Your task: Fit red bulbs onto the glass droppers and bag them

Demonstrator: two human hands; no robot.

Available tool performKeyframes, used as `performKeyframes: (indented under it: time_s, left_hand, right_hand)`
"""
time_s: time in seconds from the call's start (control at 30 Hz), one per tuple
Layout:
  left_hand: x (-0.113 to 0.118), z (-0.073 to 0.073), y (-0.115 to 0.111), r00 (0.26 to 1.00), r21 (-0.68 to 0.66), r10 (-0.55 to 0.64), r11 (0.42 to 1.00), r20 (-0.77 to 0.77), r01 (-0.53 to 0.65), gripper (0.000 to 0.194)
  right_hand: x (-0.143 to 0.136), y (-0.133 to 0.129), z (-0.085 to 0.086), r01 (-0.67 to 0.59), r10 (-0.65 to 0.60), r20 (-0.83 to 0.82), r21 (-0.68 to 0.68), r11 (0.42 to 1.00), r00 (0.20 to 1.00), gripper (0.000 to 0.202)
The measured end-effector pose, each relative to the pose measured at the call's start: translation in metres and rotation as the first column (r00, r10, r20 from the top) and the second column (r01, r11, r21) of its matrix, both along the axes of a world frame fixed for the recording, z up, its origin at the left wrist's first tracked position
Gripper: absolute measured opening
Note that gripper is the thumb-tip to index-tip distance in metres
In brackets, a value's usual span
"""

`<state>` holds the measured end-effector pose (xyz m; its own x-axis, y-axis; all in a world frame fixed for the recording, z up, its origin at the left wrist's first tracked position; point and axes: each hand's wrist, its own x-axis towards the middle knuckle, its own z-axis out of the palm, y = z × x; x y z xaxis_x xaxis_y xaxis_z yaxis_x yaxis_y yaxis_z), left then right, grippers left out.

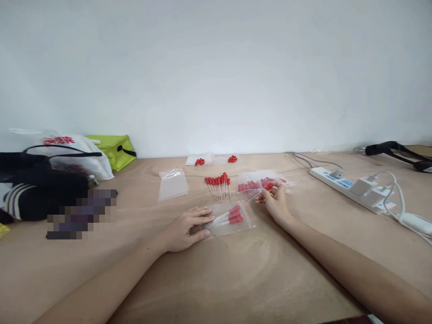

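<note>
My left hand (184, 228) lies with its fingers stretched out and apart, pressing on the left end of a clear zip bag (245, 228). Inside that bag are several droppers (235, 214) with red rubber bulbs, their bulbs toward the right. Up and right of the bag, my right hand (277, 204) pinches another red-bulbed dropper (269, 186) by its bulb; the thin clear tube slants down left toward the bag's opening. Just behind my right hand lie filled zip bags (256, 176) of red-bulbed droppers. A row of loose droppers (218, 182) lies beyond my left hand.
Flat clear bags (173, 184) lie left of the loose droppers. Small heaps of red bulbs (199, 162) rest on bags near the wall. A power strip (347, 186) with chargers and cables is at right, black headgear (393, 150) behind it. A green bag (113, 153) stands at left.
</note>
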<state>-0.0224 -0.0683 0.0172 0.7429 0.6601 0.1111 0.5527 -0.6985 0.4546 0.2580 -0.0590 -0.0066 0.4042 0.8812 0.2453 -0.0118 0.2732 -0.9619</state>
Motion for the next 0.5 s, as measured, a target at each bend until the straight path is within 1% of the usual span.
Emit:
performKeyframes:
  time_s: [0.17, 0.3, 0.4, 0.5]
  left_hand:
    - [0.001, 0.004, -0.002, 1.000, -0.007, 0.009, 1.000, -0.015, -0.009, 0.039]
    - [0.002, 0.004, -0.001, 1.000, -0.004, 0.012, 1.000, -0.021, -0.012, 0.040]
    - [0.002, 0.004, -0.001, 1.000, -0.009, 0.011, 1.000, -0.023, -0.012, 0.040]
    - [0.001, 0.003, -0.001, 1.000, -0.005, 0.009, 1.000, -0.007, -0.009, 0.042]
  right_hand:
    - [-0.010, 0.003, 0.001, -0.041, 0.041, -0.051, 0.004, 0.999, 0.998, 0.039]
    - [-0.008, -0.004, 0.000, -0.110, 0.110, -0.016, -0.029, 0.993, 0.994, 0.038]
    - [-0.007, -0.009, 0.000, -0.114, 0.114, -0.011, -0.028, 0.993, 0.993, 0.039]
    - [-0.011, -0.011, 0.001, -0.123, 0.121, -0.055, -0.037, 0.992, 0.991, 0.044]
